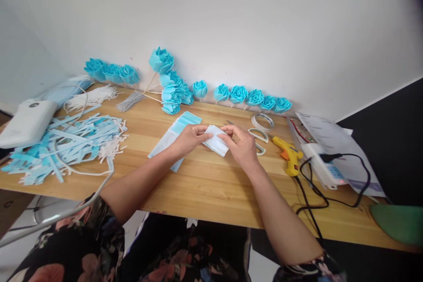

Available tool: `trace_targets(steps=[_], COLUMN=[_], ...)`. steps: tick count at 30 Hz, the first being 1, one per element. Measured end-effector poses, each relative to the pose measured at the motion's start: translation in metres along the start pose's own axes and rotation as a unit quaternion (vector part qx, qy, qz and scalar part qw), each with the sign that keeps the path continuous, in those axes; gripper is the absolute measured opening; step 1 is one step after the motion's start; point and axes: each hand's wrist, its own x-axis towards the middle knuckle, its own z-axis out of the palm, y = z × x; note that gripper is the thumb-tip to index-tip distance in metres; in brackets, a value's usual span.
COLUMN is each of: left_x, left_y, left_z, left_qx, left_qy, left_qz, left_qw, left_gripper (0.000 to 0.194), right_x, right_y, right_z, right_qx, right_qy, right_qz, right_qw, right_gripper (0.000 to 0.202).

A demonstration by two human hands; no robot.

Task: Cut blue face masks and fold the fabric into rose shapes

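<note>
Between my two hands, above the middle of the wooden table, is a folded piece of white and pale blue mask fabric. My left hand pinches its left edge between thumb and fingers. On the other side, my right hand grips the upper right edge, thumb on top. Under my left hand lie flat light blue fabric pieces. Scissors rest just beyond my right hand, their blades partly hidden behind it.
Blue fabric flowers line the wall. Cut strips and a white power bank lie left. On the right are a tape roll, a yellow glue gun, a power strip with black cables, and papers.
</note>
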Motion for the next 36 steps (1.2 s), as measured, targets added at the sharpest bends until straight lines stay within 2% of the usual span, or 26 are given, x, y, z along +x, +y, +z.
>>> trace_targets(steps=[7,16,22,26,32,36], left_x=[0.0,-0.003,0.001,0.004,0.003,0.001], left_y=[0.002,0.005,0.003,0.0,0.0,0.005], left_z=[0.002,0.002,-0.001,-0.004,-0.004,0.0], left_qx=[-0.015,-0.007,-0.023,-0.033,-0.043,-0.047], left_qy=[-0.008,-0.004,0.047,0.075,0.09,0.084], left_qz=[0.006,0.007,0.018,0.016,0.023,0.014], left_qw=[1.0,1.0,0.998,0.997,0.995,0.995], left_gripper=[0.035,0.042,0.043,0.041,0.037,0.035], right_x=[0.0,0.001,0.001,0.002,-0.002,-0.002], right_y=[0.001,-0.001,-0.001,-0.001,-0.005,-0.008], right_z=[0.001,-0.002,-0.004,-0.008,-0.014,-0.011], right_qx=[-0.03,-0.04,0.0,0.039,0.177,0.152], right_qy=[-0.007,-0.003,0.014,0.02,-0.071,-0.075], right_qz=[-0.01,-0.003,0.045,0.052,0.043,0.043], right_qw=[0.999,0.999,0.999,0.998,0.981,0.985], right_gripper=[0.015,0.018,0.013,0.011,0.013,0.012])
